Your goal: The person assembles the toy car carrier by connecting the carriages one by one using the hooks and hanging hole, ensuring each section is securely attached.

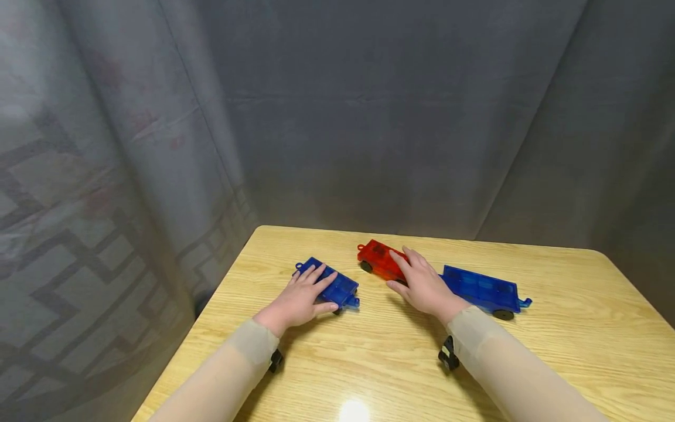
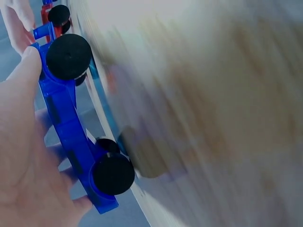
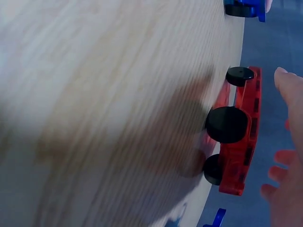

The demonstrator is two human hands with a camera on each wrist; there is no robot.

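Note:
A small blue wheeled toy car [image 1: 337, 287] lies on the wooden table [image 1: 369, 363], and my left hand [image 1: 308, 293] rests flat on top of it with straight fingers. In the left wrist view the blue car [image 2: 66, 123] shows its black wheels, with my left hand's [image 2: 23, 156] thumb against its edge. My right hand [image 1: 416, 281] lies with straight fingers on the near end of a red wheeled car [image 1: 377, 258]. In the right wrist view the red car [image 3: 244, 142] stands on its wheels beside my right hand [image 3: 291, 142]. A longer blue car [image 1: 482, 290] sits just right of that hand.
A grey curtain [image 1: 369, 117] hangs close behind and to the left of the table. The table's far edge runs just beyond the cars and its left edge lies near the small blue car. Bare wood shows in front of both forearms.

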